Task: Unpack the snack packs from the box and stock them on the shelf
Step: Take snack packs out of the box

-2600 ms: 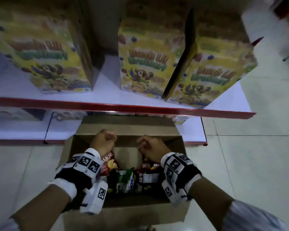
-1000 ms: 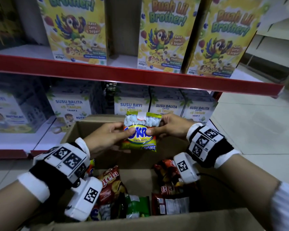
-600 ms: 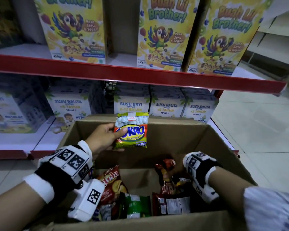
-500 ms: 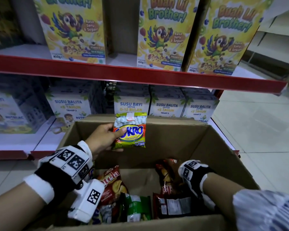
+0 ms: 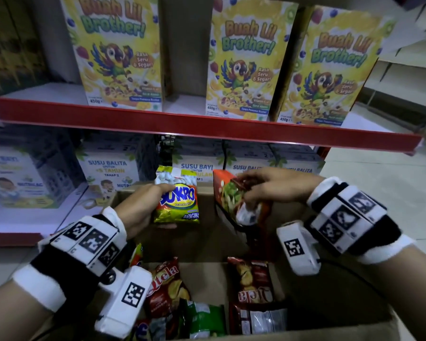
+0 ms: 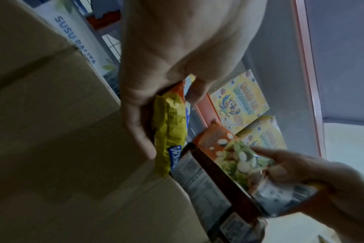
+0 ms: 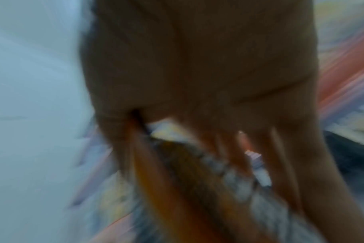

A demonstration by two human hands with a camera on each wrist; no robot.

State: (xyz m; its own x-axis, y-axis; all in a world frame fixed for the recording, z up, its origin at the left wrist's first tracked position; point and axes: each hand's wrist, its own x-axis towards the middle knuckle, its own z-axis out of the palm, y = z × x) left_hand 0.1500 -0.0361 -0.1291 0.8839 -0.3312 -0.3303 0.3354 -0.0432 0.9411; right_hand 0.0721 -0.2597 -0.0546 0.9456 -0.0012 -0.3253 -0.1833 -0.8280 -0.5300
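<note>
My left hand [image 5: 143, 207] holds a yellow-green Sukro snack pack [image 5: 178, 200] upright above the far side of the open cardboard box [image 5: 330, 326]; the same pack [image 6: 170, 131] shows edge-on in the left wrist view under my left hand [image 6: 156, 92]. My right hand [image 5: 268, 190] grips a red-orange snack pack [image 5: 228, 193] by its upper part, just right of the Sukro pack; that red-orange pack [image 6: 222, 157] and the right hand [image 6: 301, 174] also show in the left wrist view. The right wrist view is blurred, with the right hand [image 7: 197, 115] over an orange pack [image 7: 166, 172]. Several more snack packs [image 5: 167, 289] lie in the box.
A red-edged shelf [image 5: 182, 124] above the box carries three yellow cereal boxes [image 5: 241, 57], with a gap between the left and middle ones. Below it stand white milk-formula boxes [image 5: 108, 173]. Pale tiled floor [image 5: 379, 193] lies to the right.
My right hand let go of the Sukro pack, dipped into the box and came up holding a red-orange pack. The left hand kept the Sukro pack roughly where it was.
</note>
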